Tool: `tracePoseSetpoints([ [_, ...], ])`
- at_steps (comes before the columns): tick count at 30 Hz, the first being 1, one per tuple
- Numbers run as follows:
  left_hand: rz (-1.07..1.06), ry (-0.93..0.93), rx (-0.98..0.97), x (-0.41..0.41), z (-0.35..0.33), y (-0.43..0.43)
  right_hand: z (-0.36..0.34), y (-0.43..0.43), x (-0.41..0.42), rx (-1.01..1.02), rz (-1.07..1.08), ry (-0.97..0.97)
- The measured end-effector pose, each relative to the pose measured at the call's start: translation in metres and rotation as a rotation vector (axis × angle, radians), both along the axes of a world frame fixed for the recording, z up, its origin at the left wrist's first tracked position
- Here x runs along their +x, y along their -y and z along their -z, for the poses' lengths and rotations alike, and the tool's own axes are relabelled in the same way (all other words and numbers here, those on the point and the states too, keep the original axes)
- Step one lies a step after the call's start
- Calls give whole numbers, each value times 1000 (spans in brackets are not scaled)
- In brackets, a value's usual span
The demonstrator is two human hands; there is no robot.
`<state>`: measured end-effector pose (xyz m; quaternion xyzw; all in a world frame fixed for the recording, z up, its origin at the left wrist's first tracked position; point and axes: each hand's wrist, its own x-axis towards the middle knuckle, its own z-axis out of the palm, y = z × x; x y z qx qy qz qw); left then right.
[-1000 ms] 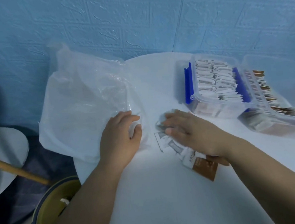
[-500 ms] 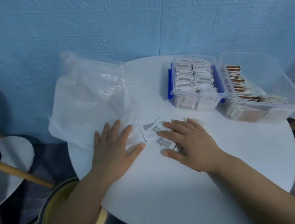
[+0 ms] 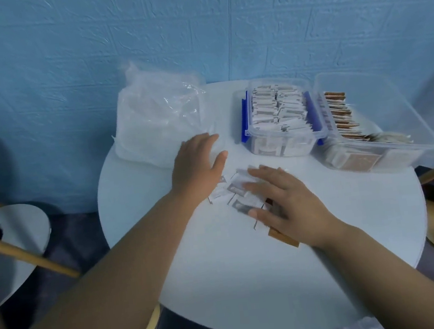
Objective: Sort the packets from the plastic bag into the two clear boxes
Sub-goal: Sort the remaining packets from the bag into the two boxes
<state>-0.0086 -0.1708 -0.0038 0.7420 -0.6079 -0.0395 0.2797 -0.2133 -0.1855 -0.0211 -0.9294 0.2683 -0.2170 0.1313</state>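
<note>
My left hand [image 3: 197, 166] rests flat on the crumpled clear plastic bag [image 3: 158, 122] while my right hand [image 3: 289, 204], fingers straight, covers loose white and brown packets [image 3: 236, 189] on the round white desk [image 3: 252, 283], so next, I judge, I pinch one for the far-right clear boxes [image 3: 284, 143].

Likely home room: round white table [image 3: 252, 283] under right hand [image 3: 292, 204], blue brick-pattern wall [image 3: 62, 74] beyond, second table [image 3: 24, 229] far left.
</note>
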Motion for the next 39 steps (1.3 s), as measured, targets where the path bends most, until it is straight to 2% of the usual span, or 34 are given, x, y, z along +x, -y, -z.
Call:
tracePoseSetpoints([
  [3, 97, -2, -107, -20, 8, -32, 1, -1, -13, 15, 119, 43],
  [8, 89, 64, 22, -35, 31, -55, 10, -11, -29, 59, 211, -17],
  [10, 82, -18, -9, -37, 29, -59, 9, -12, -31, 89, 184, 5],
  [13, -24, -159, -113, -34, 26, -63, 1, -15, -31, 233, 175, 144],
  [14, -77, -121, -122, -33, 26, -64, -1, -16, -31, 274, 197, 190],
  [16, -141, 1, -14, -33, 26, -63, 0, -15, -33, 283, 282, 231],
  [18, -128, 78, 78, -33, 27, -63, 2, -12, -33, 269, 360, 159],
  [20, -70, 67, 64, -33, 25, -63, 5, -10, -32, 251, 364, 82],
  [24, -26, -179, -18, -32, 21, -70, 6, -10, -33, 276, 320, 161],
  [29, -92, -513, -68, -31, 14, -78, 4, -12, -34, 313, 326, 185],
  [33, -217, -501, -173, -21, 11, -79, 4, -13, -33, 265, 319, 184],
  [36, -336, -569, -258, -17, 5, -72, 4, -14, -33, 223, 309, 144],
  [39, -251, -737, -230, -26, -9, -61, 4, -14, -33, 214, 315, 119],
])
